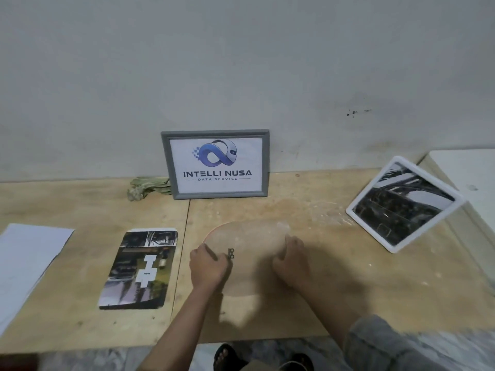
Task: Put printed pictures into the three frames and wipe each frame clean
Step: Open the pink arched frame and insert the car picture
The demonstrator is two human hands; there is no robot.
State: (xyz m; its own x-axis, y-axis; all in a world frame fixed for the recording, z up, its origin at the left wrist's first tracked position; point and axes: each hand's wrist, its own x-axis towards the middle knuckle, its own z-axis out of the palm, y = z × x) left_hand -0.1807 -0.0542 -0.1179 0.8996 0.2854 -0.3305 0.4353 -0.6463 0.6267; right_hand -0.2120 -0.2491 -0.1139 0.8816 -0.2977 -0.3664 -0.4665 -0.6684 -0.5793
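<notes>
The backing board (pixel 249 261), a rounded-corner panel with a small metal hanger, lies flat on the worktop (pixel 348 290), long axis running away from the person. The left hand (pixel 207 269) pinches its left edge; the right hand (pixel 290 261) curls over the right (blurred). Lifted carelessly, it could slip and scuff the loose print (pixel 139 267) beside it.

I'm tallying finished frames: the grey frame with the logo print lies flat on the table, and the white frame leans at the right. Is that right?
Not quite. In the head view the grey frame stands upright against the wall, not flat on the table. The white frame does lean at the right.
</notes>
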